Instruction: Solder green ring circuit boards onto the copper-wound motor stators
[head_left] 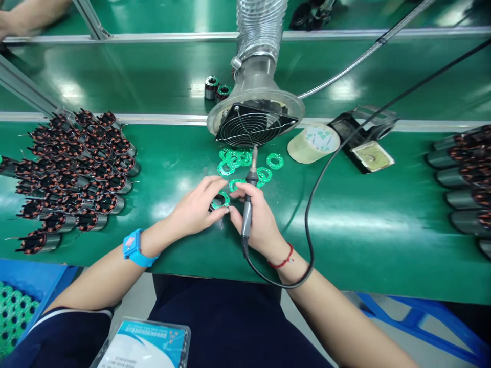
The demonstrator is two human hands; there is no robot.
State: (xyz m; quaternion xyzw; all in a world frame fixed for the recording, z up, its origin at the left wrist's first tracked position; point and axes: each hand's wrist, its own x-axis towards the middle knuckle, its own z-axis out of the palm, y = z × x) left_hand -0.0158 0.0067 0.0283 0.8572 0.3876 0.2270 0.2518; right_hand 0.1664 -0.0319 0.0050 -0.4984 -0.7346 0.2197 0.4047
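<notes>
My left hand (197, 207) and my right hand (258, 221) meet over a small motor stator (219, 201) with a green ring board on top, on the green bench mat (364, 220). Left fingers pinch its left side. My right hand also grips a soldering iron (248, 202), its tip pointing up and away, while its fingertips touch the stator's right side. A pile of green ring boards (245, 163) lies just beyond the hands. A blue wrist strap (135, 248) is on my left wrist, a red thread on the right.
Many copper-wound stators (76, 168) lie in rows at left, more stators (466, 179) at right. A fume extractor with fan grille (253, 122) hangs ahead. Tape roll (313, 143), iron stand with sponge (368, 148), black cable (318, 204). Blue tray (19, 301) at lower left. Another person's hand (19, 18) at top left.
</notes>
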